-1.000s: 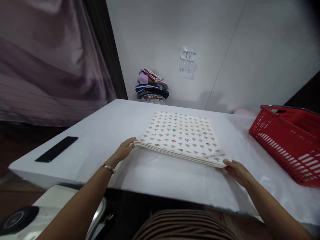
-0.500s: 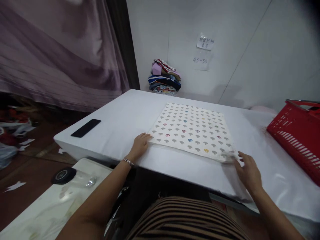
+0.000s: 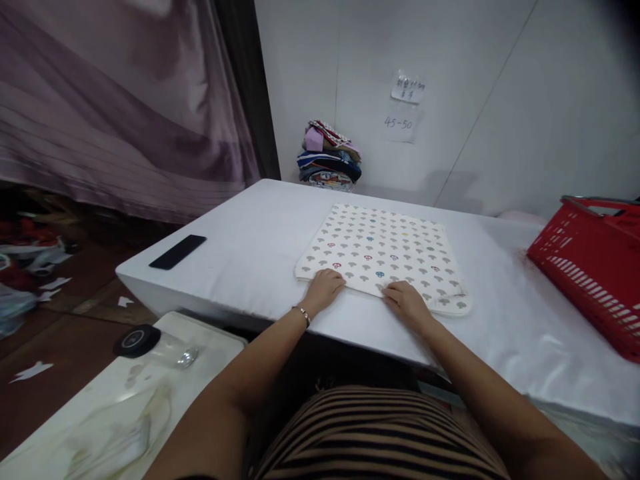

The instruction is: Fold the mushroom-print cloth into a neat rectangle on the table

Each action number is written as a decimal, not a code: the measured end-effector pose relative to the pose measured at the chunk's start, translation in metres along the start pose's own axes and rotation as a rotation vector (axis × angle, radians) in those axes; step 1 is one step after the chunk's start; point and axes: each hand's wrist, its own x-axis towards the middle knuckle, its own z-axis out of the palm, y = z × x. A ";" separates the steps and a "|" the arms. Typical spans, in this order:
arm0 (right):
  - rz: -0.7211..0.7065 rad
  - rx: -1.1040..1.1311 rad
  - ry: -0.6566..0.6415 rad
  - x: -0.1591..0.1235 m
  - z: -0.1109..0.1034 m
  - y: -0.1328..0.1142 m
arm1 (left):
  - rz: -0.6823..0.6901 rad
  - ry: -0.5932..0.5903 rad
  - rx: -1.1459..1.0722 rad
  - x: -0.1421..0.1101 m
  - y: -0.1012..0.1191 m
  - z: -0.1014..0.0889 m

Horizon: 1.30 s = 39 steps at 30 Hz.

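Note:
A white folded cloth (image 3: 373, 247) printed with small grey, red, blue and yellow mushrooms lies flat on the white table. My left hand (image 3: 325, 291) has its fingers closed at the near edge of this cloth, left of the middle. Farther right along the same edge, my right hand (image 3: 407, 303) pinches the fabric with bent fingers. The thumbs are partly hidden. Both hands sit close to the table's front edge.
A black phone-like slab (image 3: 178, 252) rests on the white table (image 3: 240, 227) at left. The red basket (image 3: 590, 267) stands at right. Folded fabrics (image 3: 330, 157) are piled by the wall. A lower side table (image 3: 185, 400) holds a black-lidded clear jar (image 3: 137, 341).
Both hands have moved inward from the cloth's near corners to the middle part of its near edge. The right hand travelled farther. The view has shifted slightly.

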 end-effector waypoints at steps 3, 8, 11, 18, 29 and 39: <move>0.013 -0.001 0.022 0.000 0.001 -0.001 | 0.006 0.025 -0.014 0.000 -0.001 0.001; 0.012 0.002 0.016 0.000 0.003 -0.004 | 0.004 0.068 -0.050 0.003 0.001 0.002; 0.017 0.011 0.017 0.001 0.007 -0.003 | -0.007 0.083 -0.061 0.007 0.002 0.002; 0.112 0.078 0.086 0.012 0.007 0.001 | -0.001 0.119 -0.034 0.013 -0.001 0.003; 0.069 0.021 0.086 0.002 0.022 -0.005 | 0.053 0.061 0.085 0.002 0.005 0.002; 0.058 0.037 0.131 -0.001 0.024 -0.002 | 0.077 0.032 0.211 0.001 0.008 0.001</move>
